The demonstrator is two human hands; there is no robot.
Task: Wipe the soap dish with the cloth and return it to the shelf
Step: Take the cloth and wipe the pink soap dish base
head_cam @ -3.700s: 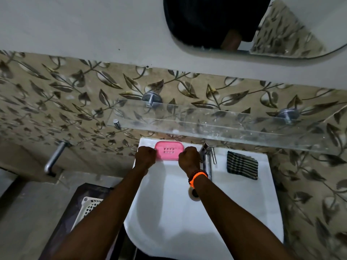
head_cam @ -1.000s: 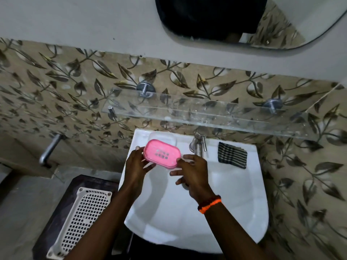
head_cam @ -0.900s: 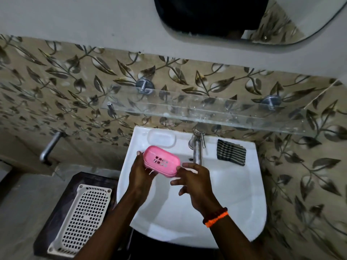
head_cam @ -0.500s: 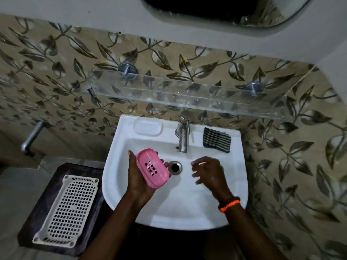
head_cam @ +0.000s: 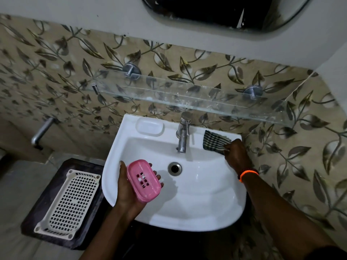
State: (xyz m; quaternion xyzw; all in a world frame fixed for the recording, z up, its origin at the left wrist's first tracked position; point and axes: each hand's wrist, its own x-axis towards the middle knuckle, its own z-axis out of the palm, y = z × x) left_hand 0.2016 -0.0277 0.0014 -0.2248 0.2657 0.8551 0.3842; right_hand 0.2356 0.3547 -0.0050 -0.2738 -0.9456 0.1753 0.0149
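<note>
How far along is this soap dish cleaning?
Early. Done: the pink soap dish is off the sink ledge, held in the left hand over the sink. In hand: the right hand grips the checked cloth by the tap. Left: wiping, then placing the dish on the glass shelf.

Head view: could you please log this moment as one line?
left hand: holds pink plastic soap dish | right hand: grips checked cloth

White basin: checked cloth on back-right ledge, beside tap. Glass shelf above.
</note>
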